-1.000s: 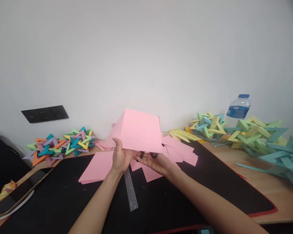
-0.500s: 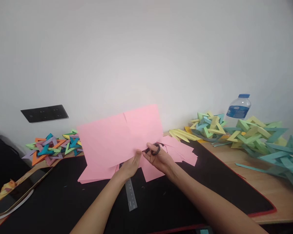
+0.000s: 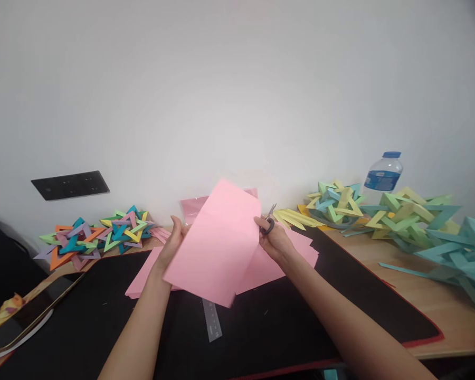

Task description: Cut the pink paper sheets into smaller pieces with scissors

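Note:
In front of me a pink paper sheet (image 3: 217,243) is held up at a tilt. My right hand (image 3: 277,241) has black-handled scissors (image 3: 268,226) in it, blades pointing up and away, and its thumb and fingers pinch the sheet's right edge. On the other side my left hand (image 3: 171,245) is at the sheet's left edge, thumb stretched up and apart from the paper. Its other fingers are partly hidden behind the sheet. Below lies a clear ruler (image 3: 212,322), its upper end covered. Pink sheets (image 3: 142,274) are stacked left, and other pink pieces (image 3: 269,266) lie right.
A black mat (image 3: 103,316) with red edging covers much of the desk. Colourful folded-paper stars (image 3: 129,229) stand left, with green and blue ones (image 3: 414,216) right. Yellow strips (image 3: 295,218), a bottle (image 3: 383,173) and a phone (image 3: 31,309) are also around.
The sheet has gone from wide to a narrower, tilted piece. My left hand has moved left and up, thumb now raised. My right hand has shifted right and up with the scissors.

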A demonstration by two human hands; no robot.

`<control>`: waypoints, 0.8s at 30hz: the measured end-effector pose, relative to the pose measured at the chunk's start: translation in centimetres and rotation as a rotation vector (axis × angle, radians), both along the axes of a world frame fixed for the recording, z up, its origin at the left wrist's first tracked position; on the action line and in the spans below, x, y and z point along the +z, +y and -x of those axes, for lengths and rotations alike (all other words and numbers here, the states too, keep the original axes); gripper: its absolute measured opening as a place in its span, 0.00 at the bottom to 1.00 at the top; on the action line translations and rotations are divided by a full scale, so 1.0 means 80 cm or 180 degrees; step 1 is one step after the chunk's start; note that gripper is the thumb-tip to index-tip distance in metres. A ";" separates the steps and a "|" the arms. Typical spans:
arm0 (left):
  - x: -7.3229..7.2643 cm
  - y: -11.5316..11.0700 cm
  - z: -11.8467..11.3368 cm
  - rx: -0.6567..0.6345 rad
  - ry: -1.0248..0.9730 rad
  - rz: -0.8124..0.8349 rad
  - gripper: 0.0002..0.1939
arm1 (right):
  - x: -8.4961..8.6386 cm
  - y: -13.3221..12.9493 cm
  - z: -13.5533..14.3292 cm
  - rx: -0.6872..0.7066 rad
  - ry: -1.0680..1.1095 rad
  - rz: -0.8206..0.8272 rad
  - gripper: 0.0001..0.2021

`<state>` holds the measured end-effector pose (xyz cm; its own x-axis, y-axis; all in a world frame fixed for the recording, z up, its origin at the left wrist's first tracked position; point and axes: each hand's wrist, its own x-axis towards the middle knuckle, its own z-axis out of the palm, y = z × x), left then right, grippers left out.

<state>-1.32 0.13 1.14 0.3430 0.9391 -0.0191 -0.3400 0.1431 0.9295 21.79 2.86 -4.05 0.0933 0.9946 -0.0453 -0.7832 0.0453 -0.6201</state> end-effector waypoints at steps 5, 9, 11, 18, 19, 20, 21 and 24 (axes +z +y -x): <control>0.003 -0.004 0.002 -0.0522 0.0129 -0.0315 0.33 | 0.000 -0.006 0.004 -0.0131 -0.0392 -0.0025 0.17; -0.001 -0.010 0.000 -0.0221 0.0535 -0.0176 0.20 | 0.003 -0.013 0.009 0.0031 -0.0826 -0.0141 0.18; -0.002 -0.013 -0.004 -0.0150 0.0730 -0.0081 0.23 | 0.005 -0.016 0.011 0.0165 -0.0977 -0.0265 0.18; 0.002 -0.012 -0.003 -0.0134 0.0903 -0.0186 0.22 | 0.015 -0.023 -0.005 0.0666 -0.1560 -0.1041 0.17; 0.004 -0.013 -0.001 -0.0107 0.0878 -0.0218 0.23 | 0.017 -0.024 -0.011 0.0845 -0.1686 -0.1201 0.16; 0.006 -0.014 0.001 -0.0047 0.0853 -0.0244 0.24 | 0.019 -0.024 -0.017 0.1084 -0.1852 -0.1331 0.14; 0.009 -0.015 0.004 0.0034 0.0836 -0.0262 0.24 | 0.020 -0.024 -0.025 0.1403 -0.2046 -0.1431 0.13; 0.017 -0.019 0.015 0.0331 0.0877 -0.0302 0.27 | 0.020 -0.021 -0.045 0.2242 -0.2660 -0.1665 0.20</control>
<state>-2.49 -1.41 2.53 0.2390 0.9710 -0.0087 -0.0816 0.0290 0.9962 25.36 1.20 -2.42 -0.6674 0.7192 0.1931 -0.1038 0.1668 -0.9805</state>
